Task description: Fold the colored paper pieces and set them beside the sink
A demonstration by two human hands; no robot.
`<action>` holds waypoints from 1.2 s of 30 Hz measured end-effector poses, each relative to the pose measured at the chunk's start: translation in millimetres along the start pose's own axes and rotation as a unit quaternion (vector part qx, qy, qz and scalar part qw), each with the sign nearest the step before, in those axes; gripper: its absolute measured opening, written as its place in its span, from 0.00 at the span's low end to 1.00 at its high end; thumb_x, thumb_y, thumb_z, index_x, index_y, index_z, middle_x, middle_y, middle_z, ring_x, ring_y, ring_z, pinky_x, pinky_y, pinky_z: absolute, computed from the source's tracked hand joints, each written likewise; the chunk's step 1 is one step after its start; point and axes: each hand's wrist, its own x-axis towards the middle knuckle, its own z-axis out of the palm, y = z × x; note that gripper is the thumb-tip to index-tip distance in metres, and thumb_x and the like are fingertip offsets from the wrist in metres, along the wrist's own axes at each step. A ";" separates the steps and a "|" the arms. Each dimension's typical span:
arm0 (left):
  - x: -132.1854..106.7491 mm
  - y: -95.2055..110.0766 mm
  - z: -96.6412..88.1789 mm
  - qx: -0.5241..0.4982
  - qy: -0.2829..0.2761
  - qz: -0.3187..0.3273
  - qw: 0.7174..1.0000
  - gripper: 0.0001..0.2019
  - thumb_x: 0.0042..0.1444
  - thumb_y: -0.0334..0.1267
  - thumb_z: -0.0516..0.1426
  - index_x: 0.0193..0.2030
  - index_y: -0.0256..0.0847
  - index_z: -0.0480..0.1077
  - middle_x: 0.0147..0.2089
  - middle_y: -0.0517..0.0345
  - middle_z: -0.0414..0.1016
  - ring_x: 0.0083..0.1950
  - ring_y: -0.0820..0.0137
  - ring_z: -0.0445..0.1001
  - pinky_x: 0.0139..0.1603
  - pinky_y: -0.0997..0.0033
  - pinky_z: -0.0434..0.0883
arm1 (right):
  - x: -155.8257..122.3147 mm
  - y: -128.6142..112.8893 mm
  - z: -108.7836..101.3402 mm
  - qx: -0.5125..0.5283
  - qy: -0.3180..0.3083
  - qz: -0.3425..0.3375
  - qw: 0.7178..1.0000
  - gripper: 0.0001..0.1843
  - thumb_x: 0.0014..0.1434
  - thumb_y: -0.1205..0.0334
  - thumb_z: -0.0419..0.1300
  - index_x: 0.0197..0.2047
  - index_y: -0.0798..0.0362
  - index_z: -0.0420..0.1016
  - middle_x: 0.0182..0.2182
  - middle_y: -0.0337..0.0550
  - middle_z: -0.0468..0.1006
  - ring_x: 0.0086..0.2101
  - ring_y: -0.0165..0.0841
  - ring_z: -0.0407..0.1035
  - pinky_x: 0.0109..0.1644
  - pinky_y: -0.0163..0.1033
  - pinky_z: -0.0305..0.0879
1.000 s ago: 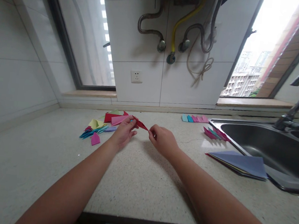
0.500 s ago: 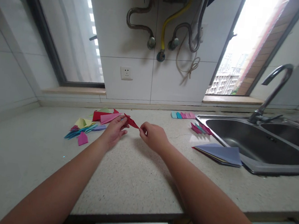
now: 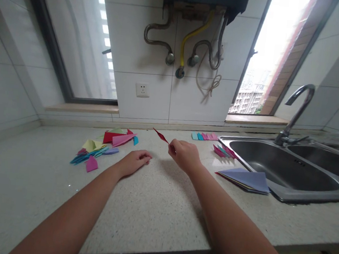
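Observation:
My right hand (image 3: pixel 184 155) pinches a small folded red paper piece (image 3: pixel 161 135) and holds it slightly above the speckled countertop (image 3: pixel 149 205), its point aimed up and to the left. My left hand (image 3: pixel 134 161) rests on the counter with its fingers loosely curled, holding nothing. Just left of that hand lies a scatter of folded coloured papers (image 3: pixel 104 144) in red, pink, yellow, green and blue.
A steel sink (image 3: pixel 286 171) with a tap (image 3: pixel 295 112) fills the right side. A stack of triangular folded sheets (image 3: pixel 248 180) lies by the sink's front corner. Small folded pieces (image 3: pixel 205 136) and more of them (image 3: pixel 223 151) sit near the sink's rim. Pipes and a wall socket (image 3: pixel 142 90) are behind.
My left hand let go of the red piece and dropped onto the counter. My right hand kept the piece and lifted it a little. The view shifted rightward.

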 end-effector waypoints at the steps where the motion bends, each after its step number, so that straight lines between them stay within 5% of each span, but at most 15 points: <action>1: -0.8 1.0 -0.7 0.017 -0.009 0.006 1.000 0.13 0.59 0.45 0.54 0.42 0.40 0.75 0.37 0.54 0.78 0.40 0.66 0.75 0.45 0.66 0.67 | 0.3 1.4 -0.9 -0.006 0.005 -0.004 1.000 0.11 0.63 0.62 0.49 0.34 0.54 0.71 0.26 0.42 0.78 0.27 0.29 0.67 0.30 0.36 0.45; 6: -1.7 1.8 -2.5 0.057 -0.029 0.015 0.998 0.14 0.60 0.46 0.53 0.40 0.41 0.76 0.37 0.55 0.79 0.40 0.65 0.75 0.44 0.67 0.67 | 1.7 12.9 -6.3 -0.019 -0.004 0.028 0.999 0.11 0.63 0.62 0.50 0.34 0.52 0.72 0.28 0.42 0.79 0.28 0.30 0.69 0.31 0.36 0.47; 10: -1.2 0.2 -2.0 0.054 -0.031 0.004 0.998 0.16 0.59 0.50 0.53 0.39 0.42 0.76 0.35 0.54 0.79 0.38 0.63 0.75 0.42 0.67 0.67 | 0.1 36.4 -6.4 -0.028 -0.058 0.142 0.988 0.11 0.63 0.56 0.52 0.37 0.51 0.74 0.30 0.42 0.79 0.31 0.33 0.71 0.32 0.36 0.52; 18: 0.1 -0.6 -1.8 0.042 -0.038 0.000 0.998 0.16 0.56 0.51 0.55 0.37 0.43 0.77 0.34 0.55 0.78 0.38 0.62 0.75 0.44 0.66 0.67 | -15.0 101.5 -16.4 -0.065 -0.208 0.357 0.908 0.15 0.62 0.56 0.53 0.44 0.51 0.78 0.41 0.51 0.80 0.42 0.40 0.74 0.41 0.39 0.63; 26: 3.7 -2.5 0.0 0.063 -0.045 -0.001 0.997 0.15 0.56 0.51 0.55 0.36 0.44 0.77 0.38 0.55 0.79 0.41 0.61 0.74 0.45 0.66 0.66 | -39.8 143.6 -39.0 -0.104 -0.232 0.362 0.897 0.15 0.61 0.53 0.54 0.43 0.49 0.79 0.42 0.50 0.79 0.42 0.42 0.73 0.42 0.41 0.63; 36: 6.7 -6.2 1.4 0.104 -0.067 -0.008 0.992 0.16 0.58 0.52 0.53 0.38 0.46 0.77 0.42 0.54 0.79 0.45 0.60 0.74 0.47 0.65 0.66 | -57.9 161.1 -26.8 -0.125 -0.272 0.399 0.867 0.17 0.61 0.54 0.54 0.47 0.52 0.78 0.46 0.56 0.78 0.44 0.44 0.73 0.43 0.43 0.65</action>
